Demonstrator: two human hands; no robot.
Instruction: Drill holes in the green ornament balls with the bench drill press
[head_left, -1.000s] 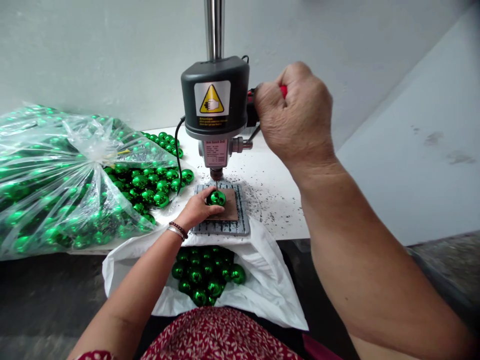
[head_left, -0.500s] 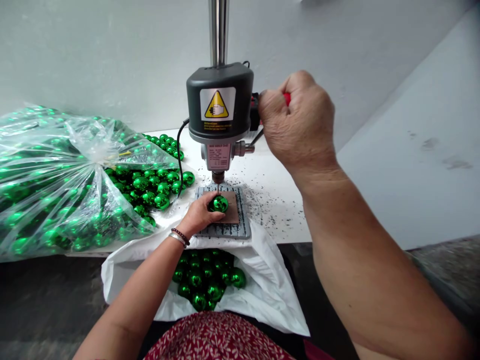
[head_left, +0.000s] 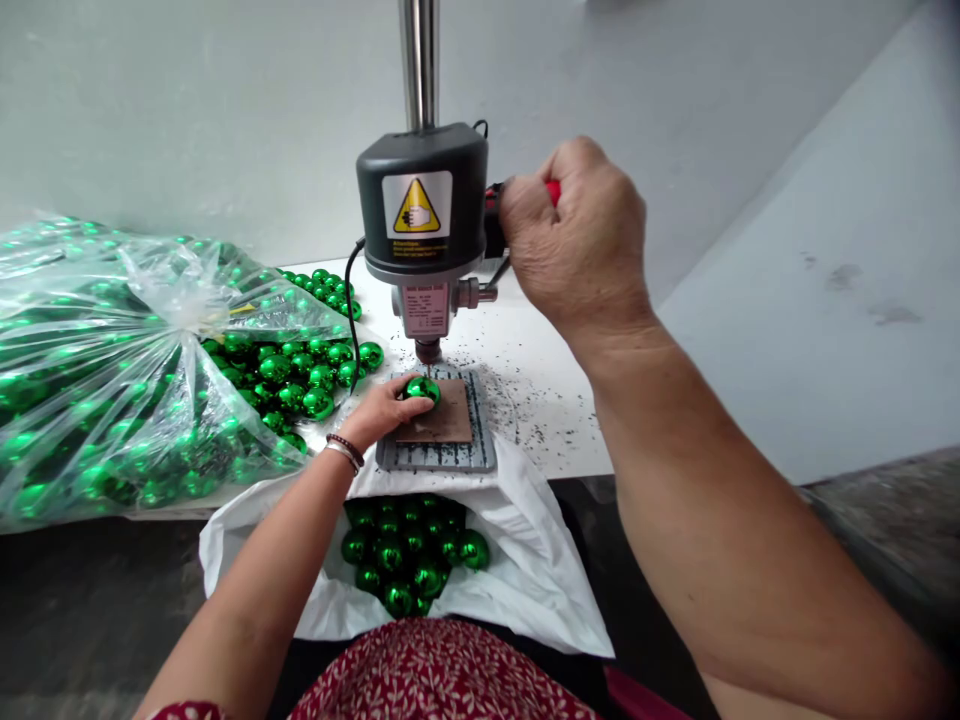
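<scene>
My left hand (head_left: 384, 410) is closed around a shiny green bauble (head_left: 422, 392), thumb on the near side. It holds the bauble over the brown board (head_left: 454, 425) on the drill press base (head_left: 481, 448), right by the thin drill bit (head_left: 429, 370). Whether bit and bauble touch I cannot tell. Up at the right of the dark drill press head (head_left: 421, 205), my right hand (head_left: 579, 235) is wrapped round the feed lever handle (head_left: 554, 192), whose red end shows between the fingers.
Left on the white table (head_left: 559, 365) lies a clear plastic bag (head_left: 172, 290) full of green baubles, with loose baubles (head_left: 300, 375) beside it. A white cloth sack (head_left: 525, 560) with several baubles (head_left: 405, 555) hangs open at the front edge. Dark shavings lie around the base.
The view has shifted slightly. My left hand has moved the bauble a little back and left over the board. My right hand stays on the lever handle.
</scene>
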